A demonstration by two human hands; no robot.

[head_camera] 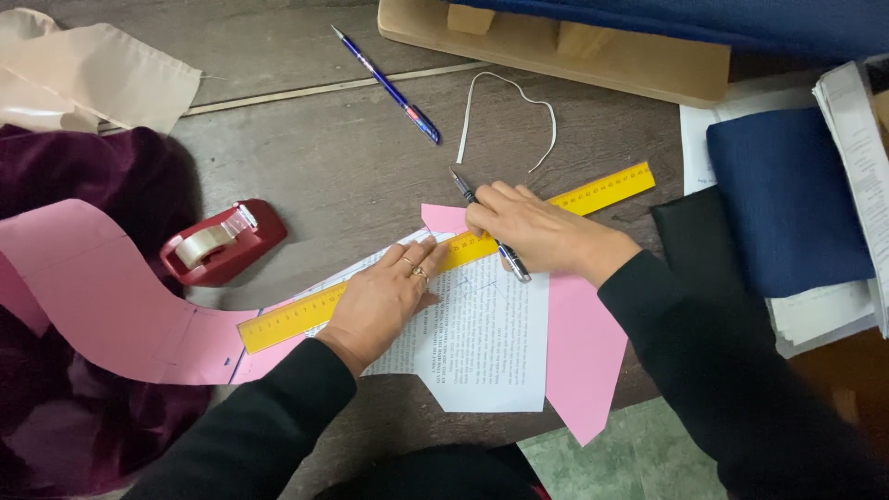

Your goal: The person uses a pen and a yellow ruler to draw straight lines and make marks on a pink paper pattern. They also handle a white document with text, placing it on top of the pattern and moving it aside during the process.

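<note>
Left hand (384, 298) lies flat and spread on the yellow ruler (444, 257), fingers pressing it down onto the printed sheet (491, 347), which seems meant to keep the edge from slipping. Right hand (532, 231) is closed around a dark pen (486, 227), its tip pointing up and away just past the ruler's far edge, the heel of the hand resting on the ruler as well, likely to steady the line. Under the sheet sits a pink paper piece (583, 356), its corners showing at the top and lower right; a longer curved pink strip (102, 296) trails off to the left. A red tape dispenser (220, 243) stands near the ruler's low end, a blue pen (387, 85) and a loop of white cord (509, 116) lie farther up. All rests on a grey-brown wooden table (343, 157), with maroon velvet (102, 176) at left, navy cloth (787, 199) and stacked papers (857, 167) at right, and a wooden block (556, 46) at the top.
</note>
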